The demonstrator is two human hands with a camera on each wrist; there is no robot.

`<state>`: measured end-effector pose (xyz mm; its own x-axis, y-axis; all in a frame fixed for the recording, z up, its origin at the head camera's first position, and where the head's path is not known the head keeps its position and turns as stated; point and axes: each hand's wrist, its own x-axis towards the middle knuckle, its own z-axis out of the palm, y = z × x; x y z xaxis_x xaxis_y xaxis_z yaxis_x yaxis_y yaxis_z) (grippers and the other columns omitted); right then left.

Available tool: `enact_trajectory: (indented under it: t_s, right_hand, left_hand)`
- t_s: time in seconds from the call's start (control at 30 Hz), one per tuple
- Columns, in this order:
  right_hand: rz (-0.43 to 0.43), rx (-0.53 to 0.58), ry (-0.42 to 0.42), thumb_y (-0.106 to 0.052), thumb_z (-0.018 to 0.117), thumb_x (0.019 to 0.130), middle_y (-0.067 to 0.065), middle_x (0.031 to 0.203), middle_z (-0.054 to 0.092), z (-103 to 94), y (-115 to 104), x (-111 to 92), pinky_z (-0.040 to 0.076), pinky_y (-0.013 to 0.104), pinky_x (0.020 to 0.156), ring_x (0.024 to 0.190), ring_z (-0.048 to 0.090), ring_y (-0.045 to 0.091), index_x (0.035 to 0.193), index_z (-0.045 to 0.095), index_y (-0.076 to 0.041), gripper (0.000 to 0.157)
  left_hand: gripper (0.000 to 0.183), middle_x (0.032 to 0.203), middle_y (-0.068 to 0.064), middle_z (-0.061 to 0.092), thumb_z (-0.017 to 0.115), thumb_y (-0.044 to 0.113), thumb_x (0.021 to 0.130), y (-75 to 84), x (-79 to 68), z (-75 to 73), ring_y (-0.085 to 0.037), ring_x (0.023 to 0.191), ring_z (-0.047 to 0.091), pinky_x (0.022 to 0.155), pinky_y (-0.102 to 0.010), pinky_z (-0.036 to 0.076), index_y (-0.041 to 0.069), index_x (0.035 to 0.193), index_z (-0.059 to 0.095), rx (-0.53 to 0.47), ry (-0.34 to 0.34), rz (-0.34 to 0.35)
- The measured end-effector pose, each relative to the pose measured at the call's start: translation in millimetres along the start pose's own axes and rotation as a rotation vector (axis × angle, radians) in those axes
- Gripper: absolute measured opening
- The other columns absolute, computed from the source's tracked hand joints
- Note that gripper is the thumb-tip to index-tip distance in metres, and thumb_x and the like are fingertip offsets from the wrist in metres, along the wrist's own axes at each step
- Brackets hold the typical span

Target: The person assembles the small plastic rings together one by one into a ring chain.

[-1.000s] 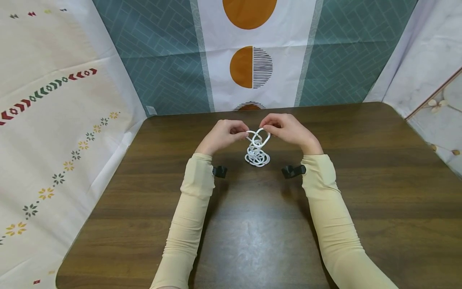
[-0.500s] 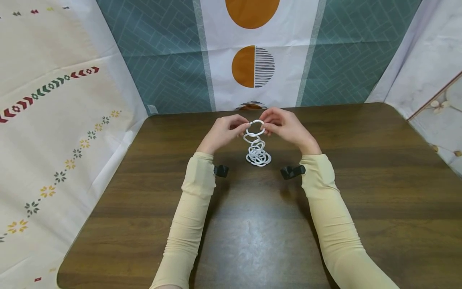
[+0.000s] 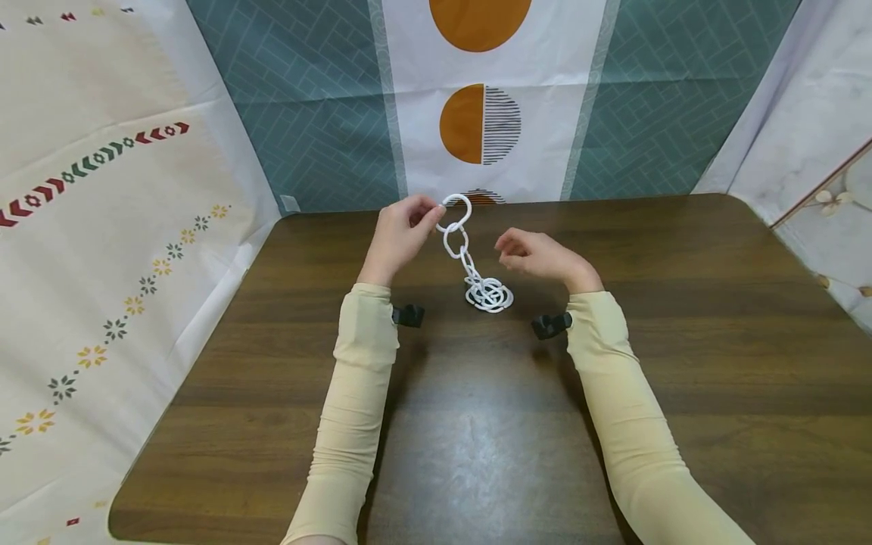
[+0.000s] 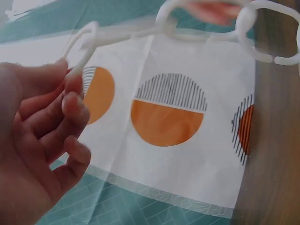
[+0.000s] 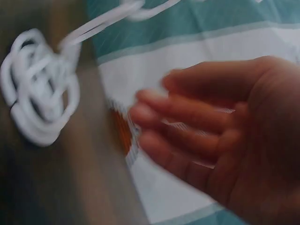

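A chain of white plastic rings (image 3: 489, 295) lies partly heaped on the wooden table, its upper links raised. My left hand (image 3: 403, 233) pinches the top ring (image 3: 467, 210) between thumb and index finger. In the left wrist view that ring (image 4: 89, 44) sits at the fingertips, and further links run off to the right; small gaps show in some links. My right hand (image 3: 545, 255) is to the right of the chain, apart from it. In the right wrist view its fingers (image 5: 187, 112) are loosely bent with nothing between them, and the heap is blurred.
The brown wooden table (image 3: 272, 363) spreads under both arms. A hanging cloth (image 3: 320, 113) with teal panels and orange circles stands behind its far edge. Patterned white cloths hang at the left (image 3: 123, 250) and right. A black camera mount sits on each wrist.
My right hand has let go of the top ring and moved down and slightly right. My left hand has moved up and left, drawing several links out of the heap.
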<state>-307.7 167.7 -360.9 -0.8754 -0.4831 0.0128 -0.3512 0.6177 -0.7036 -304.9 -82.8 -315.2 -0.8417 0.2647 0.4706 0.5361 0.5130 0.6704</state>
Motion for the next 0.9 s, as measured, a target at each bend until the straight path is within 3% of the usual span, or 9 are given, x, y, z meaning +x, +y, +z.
enact_trajectory:
  t_s: [0.13,0.3,0.47,0.63,0.9]
  right_hand:
    - [0.050,-0.114,-0.128,-0.004,0.057,0.091,0.018,0.100,0.060,6.1,12.8,1.1,0.048,0.036,0.081,0.094,0.058,0.029,0.116,0.052,0.006,0.028]
    - [0.122,-0.163,-0.208,-0.008,0.065,0.087,0.013,0.091,0.057,15.8,21.1,3.5,0.043,0.033,0.077,0.084,0.053,0.024,0.108,0.054,0.004,0.027]
    - [0.156,-0.226,-0.202,-0.006,0.063,0.085,0.008,0.083,0.054,15.4,27.3,1.1,0.039,0.027,0.068,0.077,0.049,0.020,0.091,0.057,0.000,0.010]
    - [0.211,-0.259,-0.181,-0.006,0.060,0.084,0.005,0.078,0.051,0.5,39.4,-13.5,0.037,0.027,0.064,0.073,0.047,0.019,0.085,0.058,-0.002,0.005]
    - [0.279,-0.179,-0.143,-0.011,0.059,0.088,0.001,0.069,0.053,-28.0,67.1,-41.2,0.040,0.027,0.059,0.062,0.050,0.014,0.087,0.056,0.002,0.013]
  left_hand:
    - [0.020,0.076,-0.016,0.065,0.063,0.022,0.094,2.3,0.2,-4.7,-0.017,0.066,0.057,0.060,-0.020,0.041,0.002,0.097,0.067,-0.032,0.123,-0.012]
    - [0.021,0.076,-0.016,0.065,0.063,0.020,0.094,4.0,0.9,-7.3,-0.014,0.065,0.053,0.060,-0.018,0.040,0.000,0.098,0.068,-0.041,0.209,-0.017]
    - [0.021,0.076,-0.020,0.066,0.062,0.019,0.095,-0.9,2.0,-12.6,-0.005,0.058,0.050,0.057,-0.017,0.041,-0.002,0.099,0.068,-0.069,0.301,-0.011]
    - [0.023,0.077,-0.024,0.066,0.062,0.019,0.095,-11.4,-0.8,-21.8,0.001,0.054,0.049,0.056,-0.017,0.040,-0.002,0.100,0.068,-0.112,0.348,-0.082]
    - [0.023,0.071,-0.014,0.064,0.063,0.020,0.094,-32.1,-4.2,-36.3,-0.017,0.057,0.057,0.056,-0.017,0.041,-0.002,0.099,0.069,-0.100,0.340,-0.173]
